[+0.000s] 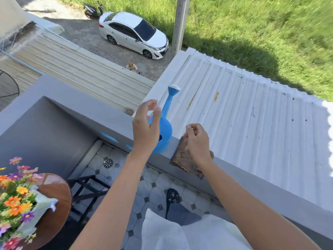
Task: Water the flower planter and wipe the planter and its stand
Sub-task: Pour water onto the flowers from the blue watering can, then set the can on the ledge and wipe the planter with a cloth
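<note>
At the far left, the pale rectangular planter of mixed orange, purple and pink flowers (38, 204) is resting on the round brown wooden stand top (57, 201), well apart from both hands. The black folding frame (84, 188) is standing beside it on the grey-and-white tiled floor (149, 179).

Moving right, the left hand (145, 126) is hovering in front of the blue plastic watering can with a white-capped rose (164, 127), which is sitting on top of the grey balcony wall (115, 121). The fingers are spread and curled, gripping nothing. For a sound pick-up, the hand should be closing fully around the handle, which it is hiding from view, and lifting level so that no water spills over the ledge.

Further right, the right hand (198, 141) is pinching the upper edge of the flat brown worn cloth (182, 157) lying on the same wall top, just beside the can. The cloth should be drawn inward, away from the white corrugated roof (252, 112) below the outer edge.
</note>
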